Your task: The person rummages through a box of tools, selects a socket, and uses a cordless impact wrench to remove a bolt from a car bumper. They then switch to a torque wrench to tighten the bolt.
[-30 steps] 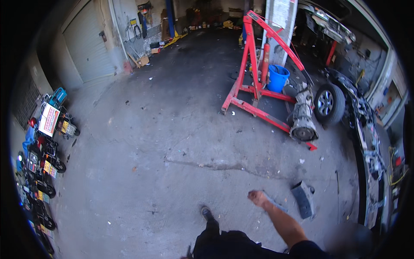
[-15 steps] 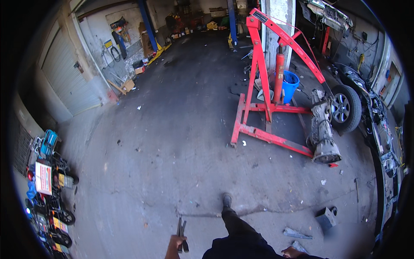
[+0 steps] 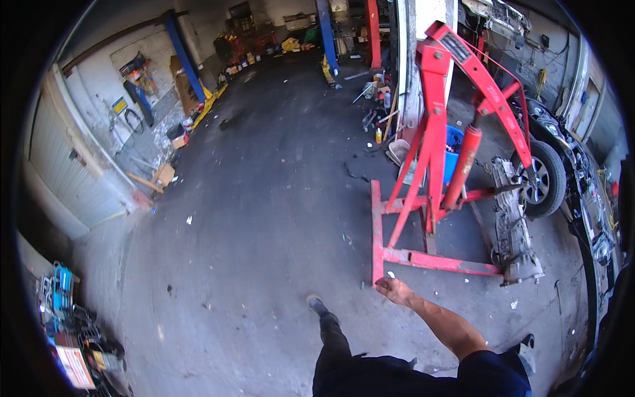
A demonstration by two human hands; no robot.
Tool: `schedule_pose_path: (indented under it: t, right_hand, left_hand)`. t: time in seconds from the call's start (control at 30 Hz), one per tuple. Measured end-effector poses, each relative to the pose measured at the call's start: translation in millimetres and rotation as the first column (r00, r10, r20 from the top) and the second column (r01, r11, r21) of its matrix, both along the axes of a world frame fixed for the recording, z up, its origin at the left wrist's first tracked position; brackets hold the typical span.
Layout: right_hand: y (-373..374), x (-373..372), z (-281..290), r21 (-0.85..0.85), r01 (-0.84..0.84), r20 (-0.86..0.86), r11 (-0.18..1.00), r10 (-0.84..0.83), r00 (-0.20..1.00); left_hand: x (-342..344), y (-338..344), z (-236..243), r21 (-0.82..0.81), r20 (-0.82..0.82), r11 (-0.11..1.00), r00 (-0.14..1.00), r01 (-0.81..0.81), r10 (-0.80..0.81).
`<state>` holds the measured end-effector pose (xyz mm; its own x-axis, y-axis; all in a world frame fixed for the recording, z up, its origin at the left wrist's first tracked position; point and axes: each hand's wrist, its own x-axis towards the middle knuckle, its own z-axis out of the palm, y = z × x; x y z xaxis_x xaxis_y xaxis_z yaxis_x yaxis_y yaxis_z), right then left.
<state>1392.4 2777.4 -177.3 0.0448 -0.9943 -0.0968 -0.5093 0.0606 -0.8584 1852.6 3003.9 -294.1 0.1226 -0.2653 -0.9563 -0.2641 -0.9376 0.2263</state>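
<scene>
Head view, vehicle workshop: a bare right hand (image 3: 392,291), fingers partly curled, hangs near the foot of a red steel engine crane (image 3: 433,132) on a dark-stained grey concrete floor (image 3: 264,198); from where I stand, I cannot tell whether it holds anything. The left hand is out of sight. Blue steel posts (image 3: 182,56) rise farther back, near a grimy white wall (image 3: 89,86); a grey metal gearbox (image 3: 509,231) rests beside the crane.
</scene>
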Motion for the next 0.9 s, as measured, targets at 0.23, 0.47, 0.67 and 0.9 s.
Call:
schedule_pose_path:
  t: [0.23, 0.47, 0.67, 0.9]
  right_hand:
    - [-82.5, -16.6, -87.5, 0.605, 0.242, -0.480, 0.759, 0.104, 0.871]
    - [-135.8, -8.0, -141.3, 0.735, 0.119, -0.421, 0.667, 0.311, 0.852]
    - [-334.3, 5.1, -229.0, 0.789, 0.388, -0.331, 0.475, -0.204, 0.921]
    - [-744.3, -45.2, -117.5, 0.720, 0.219, -0.096, 0.658, -0.219, 0.971]
  left_hand:
    - [71.1, -261.3, 31.1, 0.145, 0.014, 0.945, 0.955, 0.292, -0.298]
    - [110.4, -662.2, 124.4, -0.306, 0.042, 0.944, 0.988, -0.126, 0.146]
    - [48.3, -933.5, 147.4, -0.415, 0.036, 0.905, 0.992, -0.094, 0.119]
    - [4.2, -1075.8, 99.8, 0.154, 0.083, 0.965, 0.971, 0.210, -0.225]
